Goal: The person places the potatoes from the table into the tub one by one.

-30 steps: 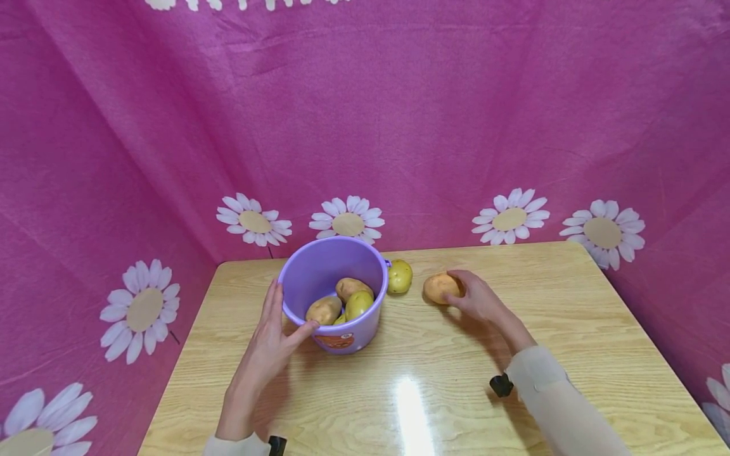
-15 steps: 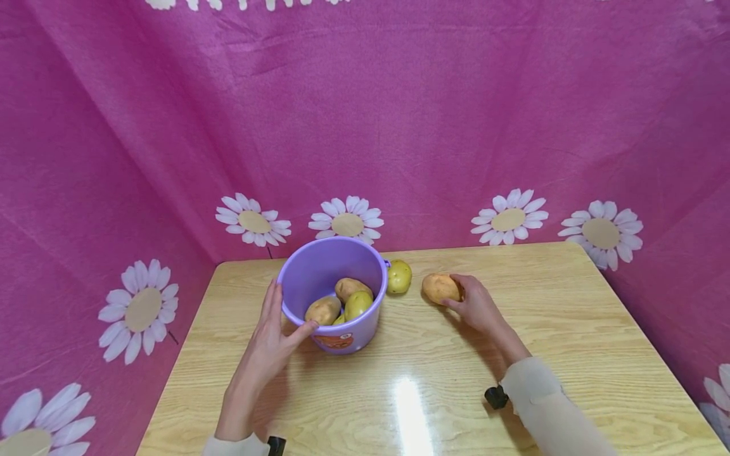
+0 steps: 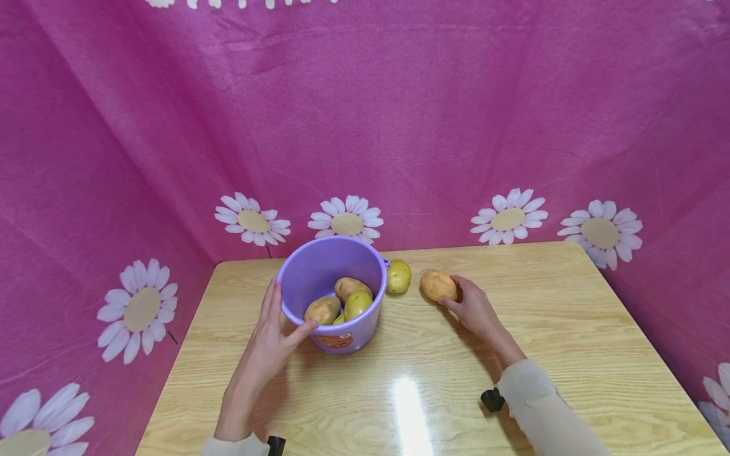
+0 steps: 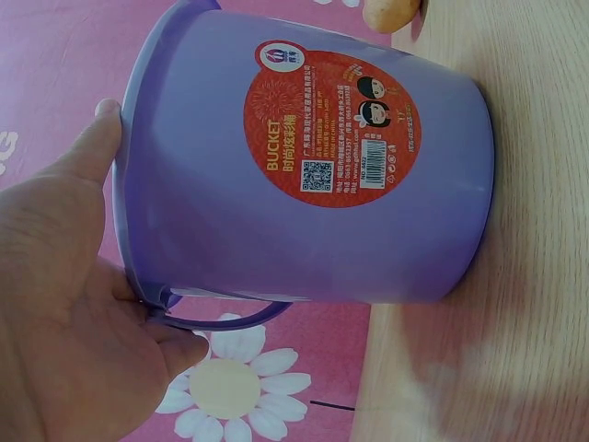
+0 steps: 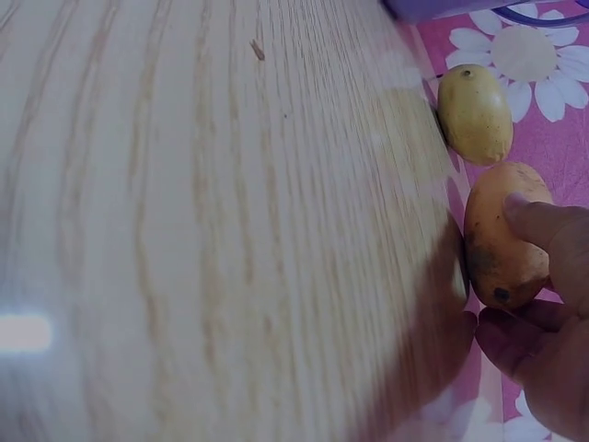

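A purple bucket [image 3: 333,253] stands on the table, with tan potatoes [image 3: 323,310] and rounder yellow-green fruit [image 3: 357,304] inside. My left hand [image 3: 272,345] holds its rim at the near left, thumb at the front and fingers along the left side. In the left wrist view the thumb tip lies on the rim and the fingers are by the handle [image 4: 239,318]. To the right, my right hand [image 3: 474,308] grips a tan potato [image 3: 438,285] between thumb and fingers, low over the table. The right wrist view shows a dark spot on this potato [image 5: 502,249].
Another yellow-green fruit [image 3: 398,277] lies on the table against the bucket's right side. The wooden table [image 3: 547,304] is bordered behind and at both sides by a pink cloth [image 3: 399,126] with white daisies. A red label [image 4: 322,129] is on the bucket.
My right hand has shifted slightly left and the potato's near side has tipped a little with it, closer to the yellow-green fruit. My left hand and the bucket stay put.
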### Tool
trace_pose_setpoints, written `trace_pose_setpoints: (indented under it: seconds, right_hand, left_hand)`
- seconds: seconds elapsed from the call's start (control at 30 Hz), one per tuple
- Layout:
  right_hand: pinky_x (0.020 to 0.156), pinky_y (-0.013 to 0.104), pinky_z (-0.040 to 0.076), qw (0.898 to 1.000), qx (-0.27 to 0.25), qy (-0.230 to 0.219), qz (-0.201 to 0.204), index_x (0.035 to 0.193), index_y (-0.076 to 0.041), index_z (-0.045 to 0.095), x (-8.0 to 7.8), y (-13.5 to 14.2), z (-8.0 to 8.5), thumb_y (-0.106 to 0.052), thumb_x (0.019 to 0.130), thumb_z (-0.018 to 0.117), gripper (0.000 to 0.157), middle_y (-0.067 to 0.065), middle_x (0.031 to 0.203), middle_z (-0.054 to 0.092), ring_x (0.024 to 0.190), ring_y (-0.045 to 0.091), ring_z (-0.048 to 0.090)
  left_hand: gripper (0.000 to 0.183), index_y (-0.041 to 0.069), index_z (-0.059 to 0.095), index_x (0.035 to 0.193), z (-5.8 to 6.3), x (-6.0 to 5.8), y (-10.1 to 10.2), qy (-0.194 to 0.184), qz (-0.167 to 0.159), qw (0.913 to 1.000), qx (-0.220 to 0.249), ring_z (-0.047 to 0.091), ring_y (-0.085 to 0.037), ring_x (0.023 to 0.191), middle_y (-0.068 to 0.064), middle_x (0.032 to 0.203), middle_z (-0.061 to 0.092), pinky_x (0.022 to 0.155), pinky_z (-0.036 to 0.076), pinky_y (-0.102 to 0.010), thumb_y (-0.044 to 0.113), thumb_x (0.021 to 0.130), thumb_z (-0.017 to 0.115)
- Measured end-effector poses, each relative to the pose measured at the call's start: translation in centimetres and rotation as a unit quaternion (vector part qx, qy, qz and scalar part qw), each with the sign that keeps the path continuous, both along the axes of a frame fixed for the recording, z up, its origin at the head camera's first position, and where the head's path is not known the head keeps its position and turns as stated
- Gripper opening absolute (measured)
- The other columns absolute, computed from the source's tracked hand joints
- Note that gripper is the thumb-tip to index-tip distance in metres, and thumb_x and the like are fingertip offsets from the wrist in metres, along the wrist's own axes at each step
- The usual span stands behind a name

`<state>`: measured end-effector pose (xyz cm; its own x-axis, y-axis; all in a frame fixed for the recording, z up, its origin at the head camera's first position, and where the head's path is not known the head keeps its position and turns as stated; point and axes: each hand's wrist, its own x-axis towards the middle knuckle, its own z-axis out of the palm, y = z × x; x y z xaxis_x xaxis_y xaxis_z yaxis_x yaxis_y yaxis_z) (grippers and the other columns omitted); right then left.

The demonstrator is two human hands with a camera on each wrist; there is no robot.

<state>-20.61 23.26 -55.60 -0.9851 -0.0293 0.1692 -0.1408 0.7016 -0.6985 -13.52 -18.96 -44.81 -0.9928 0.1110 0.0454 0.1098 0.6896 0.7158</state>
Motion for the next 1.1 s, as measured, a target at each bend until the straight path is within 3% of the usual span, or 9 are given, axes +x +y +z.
trace_pose_setpoints:
  seconds: [0.57,1.1]
  right_hand:
    - [0.097,0.055,0.051,0.999,-0.034,0.002,-0.024,0.140,0.012,0.053,0.3,0.0,0.1,-0.015,0.094,0.079,0.059,0.031,0.126,0.060,0.113,0.040,0.060]
    - [0.088,0.053,0.055,0.998,-0.033,0.034,-0.038,0.138,0.014,0.053,0.8,0.8,2.8,-0.015,0.092,0.079,0.060,0.031,0.120,0.060,0.105,0.039,0.061]
  left_hand:
    - [0.115,0.011,0.002,0.167,-0.1,0.0,-0.1,0.009,-0.004,0.9999,-0.002,0.015,-0.037,0.156,-0.005,0.173,-0.003,0.120,0.022,-0.063,0.068,0.090,0.067]
    - [0.116,0.015,-0.001,0.167,0.1,0.0,0.0,0.000,0.001,1.0000,0.001,0.015,-0.039,0.155,-0.006,0.173,-0.003,0.118,0.023,-0.065,0.068,0.090,0.067]
